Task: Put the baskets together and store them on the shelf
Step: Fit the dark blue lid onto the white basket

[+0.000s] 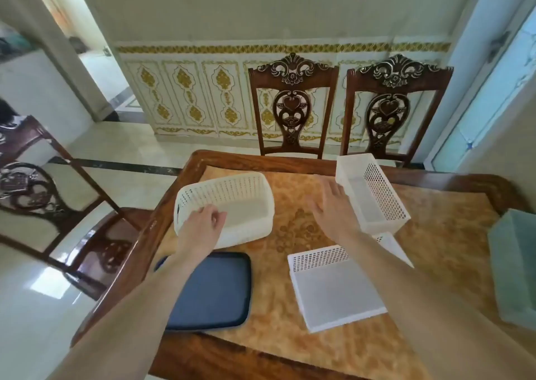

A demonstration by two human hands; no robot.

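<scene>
Holding the cream basket (224, 208) rim with left hand (203, 224) fingers pinched, right hand (333, 205) fingers spread, reaching toward the white basket (374, 194) at upper right to stack them.

A dark blue tray (211, 291) is lying flat near the front left of the wooden table (435, 249), while two carved wooden chairs (293, 103) are standing side by side behind its far edge.

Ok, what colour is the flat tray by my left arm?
Dark blue tray, clearest in the head view.
</scene>
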